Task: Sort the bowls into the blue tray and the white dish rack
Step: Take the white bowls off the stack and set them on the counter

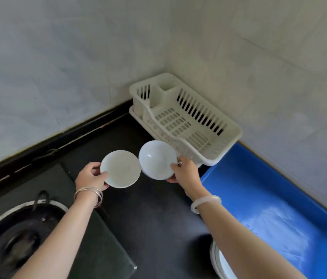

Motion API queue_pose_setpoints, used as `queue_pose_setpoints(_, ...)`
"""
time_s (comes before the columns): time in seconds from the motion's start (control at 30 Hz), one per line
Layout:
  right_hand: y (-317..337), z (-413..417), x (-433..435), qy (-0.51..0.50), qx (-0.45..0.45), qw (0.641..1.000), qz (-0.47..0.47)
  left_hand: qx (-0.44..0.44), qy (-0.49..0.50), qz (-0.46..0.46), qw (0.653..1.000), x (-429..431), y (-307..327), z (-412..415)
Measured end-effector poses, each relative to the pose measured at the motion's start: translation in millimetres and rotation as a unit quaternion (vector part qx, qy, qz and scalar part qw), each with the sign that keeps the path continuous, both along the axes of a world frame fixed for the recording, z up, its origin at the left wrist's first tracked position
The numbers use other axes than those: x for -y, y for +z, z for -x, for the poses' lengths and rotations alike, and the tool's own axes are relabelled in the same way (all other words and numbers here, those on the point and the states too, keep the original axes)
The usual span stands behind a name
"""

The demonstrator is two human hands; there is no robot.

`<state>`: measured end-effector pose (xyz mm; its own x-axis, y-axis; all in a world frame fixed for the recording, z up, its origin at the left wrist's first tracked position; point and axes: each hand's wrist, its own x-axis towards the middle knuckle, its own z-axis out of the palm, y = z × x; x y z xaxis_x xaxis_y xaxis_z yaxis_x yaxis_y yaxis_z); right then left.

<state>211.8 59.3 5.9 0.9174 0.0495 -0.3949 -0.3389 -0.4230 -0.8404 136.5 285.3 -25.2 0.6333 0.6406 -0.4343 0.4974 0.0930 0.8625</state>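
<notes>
My left hand grips a shallow white bowl by its left rim, held above the dark counter. My right hand holds a deeper white bowl by its right edge, tilted with its inside toward me, just in front of the white dish rack. The two bowls nearly touch. The rack stands in the corner with nothing in it. The blue tray lies to the right of my right arm, with only a sheen of light on its floor.
A black wok on a stove burner sits at the lower left, next to a glass stove top. More white dishes peek out under my right forearm. Tiled walls close the corner behind the rack.
</notes>
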Motion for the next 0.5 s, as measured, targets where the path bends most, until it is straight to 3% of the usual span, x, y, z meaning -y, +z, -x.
queue_pose_setpoints(0.5, -66.7, -84.8, -117.5, -0.047, -0.096, 0.994, 0.0, 0.003, 0.184, 0.07, 0.98, -67.3, -44.8, -51.8)
